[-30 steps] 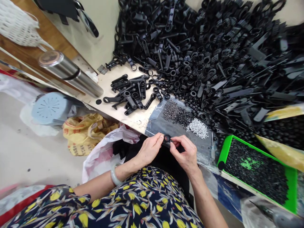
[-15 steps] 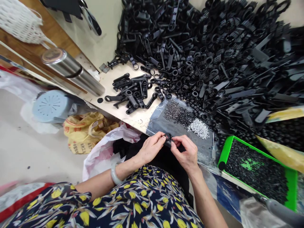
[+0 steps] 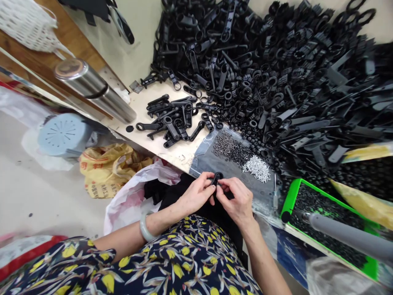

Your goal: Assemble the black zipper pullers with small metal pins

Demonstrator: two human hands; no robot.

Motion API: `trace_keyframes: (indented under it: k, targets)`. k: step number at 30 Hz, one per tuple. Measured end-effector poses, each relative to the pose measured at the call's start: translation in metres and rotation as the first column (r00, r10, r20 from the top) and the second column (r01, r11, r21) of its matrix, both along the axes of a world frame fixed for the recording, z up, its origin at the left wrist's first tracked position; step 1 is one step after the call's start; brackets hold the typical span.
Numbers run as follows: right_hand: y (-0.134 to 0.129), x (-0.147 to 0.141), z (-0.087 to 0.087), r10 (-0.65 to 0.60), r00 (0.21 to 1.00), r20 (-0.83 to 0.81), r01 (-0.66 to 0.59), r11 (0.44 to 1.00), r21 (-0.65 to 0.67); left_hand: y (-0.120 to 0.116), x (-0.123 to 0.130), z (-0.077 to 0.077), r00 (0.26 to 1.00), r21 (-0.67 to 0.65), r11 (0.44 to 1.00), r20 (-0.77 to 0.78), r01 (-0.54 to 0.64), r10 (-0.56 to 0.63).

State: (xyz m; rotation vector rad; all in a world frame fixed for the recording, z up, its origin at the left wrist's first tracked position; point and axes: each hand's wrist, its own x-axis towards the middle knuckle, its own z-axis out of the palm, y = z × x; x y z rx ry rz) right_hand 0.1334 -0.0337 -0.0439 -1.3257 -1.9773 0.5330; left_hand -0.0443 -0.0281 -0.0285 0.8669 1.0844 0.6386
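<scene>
Gripping a black ring-shaped part (image 3: 218, 175) between left hand (image 3: 196, 193) and right hand (image 3: 236, 199) — pinched in the fingertips of both, just below the centre of the frame. Held near silvery pins (image 3: 257, 169) (heaped on a grey mat (image 3: 203, 159)) — and left of the green tray (image 3: 290, 197) at lower right.

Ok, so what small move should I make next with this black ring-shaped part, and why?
Perhaps press lightly on the near edge of the black ring-shaped part with your right hand while your left hand steadies it. Both hands have fingertips at it, so one can brace against the other. Whether they pinch anything smaller there is hidden.
</scene>
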Motion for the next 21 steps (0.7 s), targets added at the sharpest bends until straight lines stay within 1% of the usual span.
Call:
trace_keyframes:
  k: [4,6,9,13,15,21]
  targets:
    - [-0.001,-0.002,0.001,0.004,0.993,0.115,-0.013,0.997,0.080,-0.002,0.003,0.006,0.990,-0.058,0.994,0.101,-0.089,0.094]
    - [-0.002,-0.003,0.002,0.002,0.986,0.168,-0.023,0.992,0.125,-0.003,0.004,0.008,0.984,-0.076,0.991,0.134,-0.108,0.117]
    - [-0.005,-0.004,0.004,-0.003,0.976,0.217,-0.033,0.987,0.160,-0.004,0.004,0.005,0.985,-0.067,0.992,0.132,-0.105,0.113]
    - [-0.007,-0.003,0.005,-0.002,0.959,0.282,-0.046,0.986,0.163,-0.006,0.002,-0.003,0.993,-0.029,0.997,0.091,-0.078,0.080]
    - [-0.007,-0.003,0.006,-0.006,0.952,0.305,-0.048,0.984,0.169,-0.005,0.001,-0.005,0.993,-0.029,0.997,0.094,-0.069,0.071]
    - [-0.008,-0.003,0.004,-0.019,0.951,0.309,-0.039,0.983,0.179,-0.001,-0.003,0.001,0.994,-0.051,0.996,0.078,-0.078,0.082]
